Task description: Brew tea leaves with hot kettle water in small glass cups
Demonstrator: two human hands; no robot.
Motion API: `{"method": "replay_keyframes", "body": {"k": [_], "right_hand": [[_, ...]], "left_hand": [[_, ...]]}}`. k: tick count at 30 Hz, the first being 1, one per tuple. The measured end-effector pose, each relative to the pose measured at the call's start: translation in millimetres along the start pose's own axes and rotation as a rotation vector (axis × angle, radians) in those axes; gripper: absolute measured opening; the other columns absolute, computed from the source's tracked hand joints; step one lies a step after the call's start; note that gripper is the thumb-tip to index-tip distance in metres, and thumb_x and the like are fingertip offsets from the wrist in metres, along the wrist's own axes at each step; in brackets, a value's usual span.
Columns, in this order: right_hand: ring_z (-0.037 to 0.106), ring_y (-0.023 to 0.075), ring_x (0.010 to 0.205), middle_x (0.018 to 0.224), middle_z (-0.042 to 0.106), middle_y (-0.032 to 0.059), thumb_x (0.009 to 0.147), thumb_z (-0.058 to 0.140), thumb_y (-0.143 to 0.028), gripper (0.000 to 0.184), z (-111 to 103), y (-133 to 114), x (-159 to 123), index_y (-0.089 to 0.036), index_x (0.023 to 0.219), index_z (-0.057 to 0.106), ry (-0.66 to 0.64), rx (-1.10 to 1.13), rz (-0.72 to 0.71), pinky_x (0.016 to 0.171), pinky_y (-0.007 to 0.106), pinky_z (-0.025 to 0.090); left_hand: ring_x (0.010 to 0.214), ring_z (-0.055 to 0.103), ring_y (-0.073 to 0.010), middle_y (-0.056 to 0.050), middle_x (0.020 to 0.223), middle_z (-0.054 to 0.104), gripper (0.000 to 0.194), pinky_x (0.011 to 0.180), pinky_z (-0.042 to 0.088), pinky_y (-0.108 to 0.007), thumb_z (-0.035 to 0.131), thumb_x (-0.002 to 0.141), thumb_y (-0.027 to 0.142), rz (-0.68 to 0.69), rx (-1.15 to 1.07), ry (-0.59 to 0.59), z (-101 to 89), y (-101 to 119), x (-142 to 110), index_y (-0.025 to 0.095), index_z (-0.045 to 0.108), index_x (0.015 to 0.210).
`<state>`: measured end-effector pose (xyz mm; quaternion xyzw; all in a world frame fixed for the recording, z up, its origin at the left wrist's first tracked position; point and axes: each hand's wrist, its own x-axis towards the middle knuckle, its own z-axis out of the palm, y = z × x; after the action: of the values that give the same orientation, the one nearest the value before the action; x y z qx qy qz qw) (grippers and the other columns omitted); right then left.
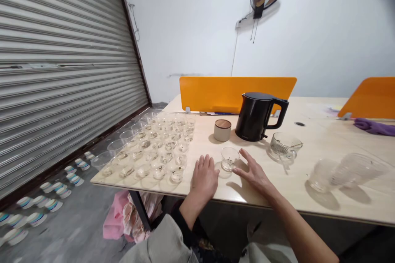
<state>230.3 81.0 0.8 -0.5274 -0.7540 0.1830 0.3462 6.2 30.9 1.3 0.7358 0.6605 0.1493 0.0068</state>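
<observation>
A small clear plastic cup point(230, 159) with dark bits at its bottom stands upright between my hands near the table's front edge. My left hand point(205, 176) lies flat on the table to its left, fingers stretched forward, holding nothing. To the right of the cup, my right hand point(253, 172) is open, thumb and fingers apart around that side; whether the fingertips touch it I cannot tell. Rows of similar clear cups point(166, 157), with dark bits inside, cover the table's left part. Behind the single cup sits a grey canister point(222, 130) with a wooden lid.
A black electric kettle point(254, 117) stands behind the canister's right side. Right of it is a ribbed glass bowl point(285, 144) with a utensil. Stacked clear cups point(348, 172) lie at the right. An orange divider point(212, 93) runs behind; a purple cloth point(375, 126) lies far right.
</observation>
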Motion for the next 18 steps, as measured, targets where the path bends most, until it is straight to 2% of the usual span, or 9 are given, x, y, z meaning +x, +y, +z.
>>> {"method": "replay_keyframes", "body": {"k": [3,5,10,14,18], "right_hand": [[0.046,0.0349,0.146,0.159,0.049,0.0168,0.081,0.07,-0.067,0.097,10,-14,6,-0.025,0.161,0.035,0.067,0.093,-0.035,0.119,0.055,0.038],[0.051,0.0348,0.142,0.156,0.052,0.0161,0.082,0.07,-0.066,0.093,12,-21,10,-0.027,0.159,0.038,0.072,0.087,-0.063,0.115,0.055,0.043],[0.068,0.0331,0.116,0.138,0.066,0.014,0.087,0.067,-0.062,0.07,9,-31,15,-0.029,0.147,0.055,0.057,0.021,-0.104,0.088,0.048,0.06],[0.072,0.0326,0.104,0.122,0.074,0.0131,0.082,0.072,-0.06,0.068,-2,-43,26,-0.025,0.14,0.063,0.091,0.054,-0.086,0.075,0.042,0.062],[0.074,0.0286,0.087,0.117,0.076,0.0097,0.081,0.072,-0.063,0.072,-24,-70,68,-0.024,0.141,0.062,0.096,0.056,-0.058,0.073,0.04,0.062]], "left_hand": [[0.156,0.033,-0.0333,-0.014,0.165,0.041,0.056,0.128,0.028,-0.05,0.04,0.106,0.041,0.033,-0.006,0.026,0.2,1,-15,0.012,0.048,0.154],[0.155,0.033,-0.0336,-0.013,0.165,0.042,0.055,0.128,0.03,-0.051,0.041,0.106,0.042,0.036,-0.009,0.04,2.6,-1,-22,0.014,0.05,0.153],[0.155,0.035,-0.0319,-0.01,0.162,0.047,0.053,0.127,0.033,-0.051,0.043,0.106,0.044,0.095,-0.052,0.062,8.5,-5,-27,0.019,0.053,0.152],[0.157,0.03,-0.0325,-0.01,0.164,0.043,0.059,0.13,0.028,-0.051,0.042,0.105,0.052,0.088,-0.144,0.045,7.1,-4,-27,0.018,0.051,0.153],[0.158,0.026,-0.0342,-0.01,0.166,0.038,0.067,0.131,0.027,-0.052,0.047,0.102,0.057,0.083,-0.207,-0.003,5.2,-3,-26,0.017,0.049,0.155]]}}
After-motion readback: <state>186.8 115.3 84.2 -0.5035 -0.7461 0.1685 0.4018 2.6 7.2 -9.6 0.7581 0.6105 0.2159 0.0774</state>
